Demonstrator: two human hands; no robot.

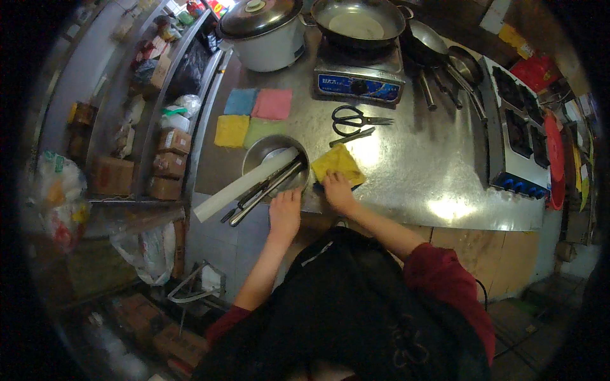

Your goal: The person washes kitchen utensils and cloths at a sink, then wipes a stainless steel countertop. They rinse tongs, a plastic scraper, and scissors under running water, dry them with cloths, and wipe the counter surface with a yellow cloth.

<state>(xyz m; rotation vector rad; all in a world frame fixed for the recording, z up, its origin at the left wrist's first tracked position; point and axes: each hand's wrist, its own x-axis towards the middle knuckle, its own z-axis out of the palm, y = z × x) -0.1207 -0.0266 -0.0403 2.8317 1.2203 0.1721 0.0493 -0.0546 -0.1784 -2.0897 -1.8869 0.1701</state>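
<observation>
My right hand (337, 189) rests on a folded yellow cloth (337, 162) near the front edge of the steel table (443, 157); something dark shows under the cloth. My left hand (285, 212) is at the front rim of a round metal bowl (305, 147), its fingertips by the rim; whether they grip it is unclear. In the bowl lean a long whitish bar (243, 186) and several metal-handled utensils (267, 193). Black-handled scissors (355, 120) lie behind the cloth, with a narrow dark strip (351, 136) beside them. Blue, pink, yellow and green cloths (271, 104) lie at the left.
A rice cooker (267, 45) and a portable gas stove (358, 85) bearing a wide pan (360, 21) stand at the back. Several pans (429, 40) lie back right, beside a multi-burner gas stove (517, 133). Shelves with cardboard boxes (170, 164) are at the left.
</observation>
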